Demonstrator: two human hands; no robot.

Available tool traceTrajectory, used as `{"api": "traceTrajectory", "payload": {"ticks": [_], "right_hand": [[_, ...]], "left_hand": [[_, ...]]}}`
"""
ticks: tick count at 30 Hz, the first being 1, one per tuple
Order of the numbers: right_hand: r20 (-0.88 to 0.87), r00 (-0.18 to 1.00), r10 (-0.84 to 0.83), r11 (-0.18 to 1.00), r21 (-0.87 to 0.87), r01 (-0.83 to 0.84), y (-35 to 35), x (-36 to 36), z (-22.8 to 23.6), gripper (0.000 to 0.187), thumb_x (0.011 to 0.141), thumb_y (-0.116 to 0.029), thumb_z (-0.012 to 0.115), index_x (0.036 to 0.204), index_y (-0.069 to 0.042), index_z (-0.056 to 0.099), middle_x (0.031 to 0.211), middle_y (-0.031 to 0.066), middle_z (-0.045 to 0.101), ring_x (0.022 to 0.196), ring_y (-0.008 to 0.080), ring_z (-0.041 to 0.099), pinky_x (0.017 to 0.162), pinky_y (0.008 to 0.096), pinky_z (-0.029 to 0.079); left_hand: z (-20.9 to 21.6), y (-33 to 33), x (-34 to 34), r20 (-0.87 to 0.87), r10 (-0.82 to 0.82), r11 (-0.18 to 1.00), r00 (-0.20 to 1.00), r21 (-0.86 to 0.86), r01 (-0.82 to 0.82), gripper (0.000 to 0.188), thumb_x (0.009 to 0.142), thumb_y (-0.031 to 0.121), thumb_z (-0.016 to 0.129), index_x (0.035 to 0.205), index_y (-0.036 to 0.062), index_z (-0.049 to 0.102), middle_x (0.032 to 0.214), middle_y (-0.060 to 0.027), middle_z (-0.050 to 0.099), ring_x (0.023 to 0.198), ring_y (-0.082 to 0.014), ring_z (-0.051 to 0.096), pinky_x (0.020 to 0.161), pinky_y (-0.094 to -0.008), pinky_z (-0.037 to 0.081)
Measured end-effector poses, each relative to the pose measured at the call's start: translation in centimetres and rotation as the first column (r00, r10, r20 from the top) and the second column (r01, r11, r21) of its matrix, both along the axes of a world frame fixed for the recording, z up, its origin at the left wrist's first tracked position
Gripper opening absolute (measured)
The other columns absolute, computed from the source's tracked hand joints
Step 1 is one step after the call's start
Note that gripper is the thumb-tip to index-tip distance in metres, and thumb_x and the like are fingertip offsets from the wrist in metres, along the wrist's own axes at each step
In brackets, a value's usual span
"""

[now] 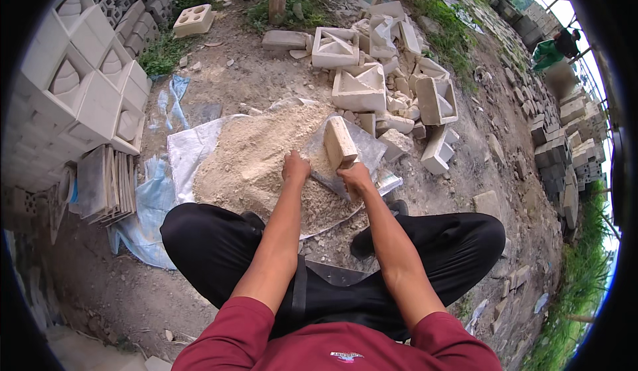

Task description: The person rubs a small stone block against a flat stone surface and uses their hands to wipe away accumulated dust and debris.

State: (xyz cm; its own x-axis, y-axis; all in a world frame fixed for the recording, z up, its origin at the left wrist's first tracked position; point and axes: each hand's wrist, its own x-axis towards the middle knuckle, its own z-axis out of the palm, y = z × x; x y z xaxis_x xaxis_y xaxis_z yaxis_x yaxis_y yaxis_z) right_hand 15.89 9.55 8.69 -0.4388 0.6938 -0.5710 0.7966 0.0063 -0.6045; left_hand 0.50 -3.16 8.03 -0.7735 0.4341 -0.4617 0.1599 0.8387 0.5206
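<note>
Sand (pixel 242 145) lies heaped on a white sheet (pixel 188 150) before the person in the head view. From here I see the right hand (pixel 357 177) gripping the near end of a pale block (pixel 341 141) at the sand's right side, by a grey board (pixel 372 147). The left hand (pixel 296 167) is curled over the sand; I cannot tell whether it holds anything. Hollow blocks (pixel 359 96) lie beyond the sand, to its right; a blue sheet (pixel 154 195) lies left of it.

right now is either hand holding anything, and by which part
The right hand grips a pale block by its near lower end; whether the left hand holds anything cannot be told.
</note>
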Motion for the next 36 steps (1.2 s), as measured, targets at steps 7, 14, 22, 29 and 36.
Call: {"api": "traceTrajectory", "payload": {"ticks": [7,14,22,29,36], "right_hand": [[-0.214,0.974,0.073,0.939,0.344,0.006,-2.7,1.3,-1.3,0.046,0.068,-0.03,0.071,0.094,0.009,0.067,0.089,0.0266,0.069,0.084,0.0335,0.07,0.07,0.0373,0.056],[-0.104,0.995,-0.009,0.993,0.114,0.021,-2.0,-1.2,1.0,0.047,0.068,-0.032,0.074,0.093,0.008,0.066,0.08,0.0182,0.07,0.071,0.0266,0.07,0.063,0.0363,0.056],[0.044,0.992,0.119,0.984,0.13,-0.124,-1.7,-1.4,1.1,0.046,0.067,-0.031,0.071,0.094,0.006,0.068,0.091,0.0238,0.07,0.088,0.0327,0.07,0.077,0.0385,0.055],[-0.191,0.982,-0.007,0.991,0.127,0.032,-3.1,-2.3,2.0,0.042,0.068,-0.029,0.07,0.096,0.003,0.069,0.092,0.0237,0.069,0.089,0.0353,0.069,0.08,0.0404,0.054],[0.09,0.995,0.033,0.975,0.216,-0.051,-1.9,-1.9,1.2,0.047,0.066,-0.033,0.072,0.09,0.007,0.068,0.09,0.0252,0.069,0.088,0.0337,0.069,0.075,0.0384,0.055]], "left_hand": [[0.9,0.4,0.7,0.011,0.01,1.0,1.0,-0.01,-0.01,0.049,0.085,0.029,0.067,0.124,0.0038,0.05,0.125,-0.0215,0.052,0.113,-0.0368,0.058,0.093,-0.0444,0.049],[0.4,-0.6,-0.2,0.004,0.03,1.0,1.0,0.004,-0.03,0.048,0.084,0.027,0.067,0.123,0.0037,0.052,0.126,-0.021,0.052,0.113,-0.0372,0.058,0.092,-0.0445,0.049],[-0.1,0.2,0.0,-0.007,0.015,1.0,1.0,0.019,-0.015,0.046,0.084,0.028,0.067,0.121,0.0044,0.054,0.123,-0.0212,0.054,0.111,-0.0377,0.059,0.092,-0.0456,0.049],[-0.9,-0.1,-0.3,0.009,0.012,1.0,1.0,0.028,-0.012,0.047,0.083,0.03,0.068,0.12,0.0038,0.055,0.121,-0.0214,0.055,0.111,-0.0381,0.058,0.093,-0.0461,0.048],[-0.5,0.7,0.0,-0.03,-0.009,0.998,1.0,0.066,0.011,0.045,0.082,0.03,0.069,0.117,0.0046,0.056,0.119,-0.0213,0.056,0.11,-0.0382,0.059,0.091,-0.0469,0.049]]}}
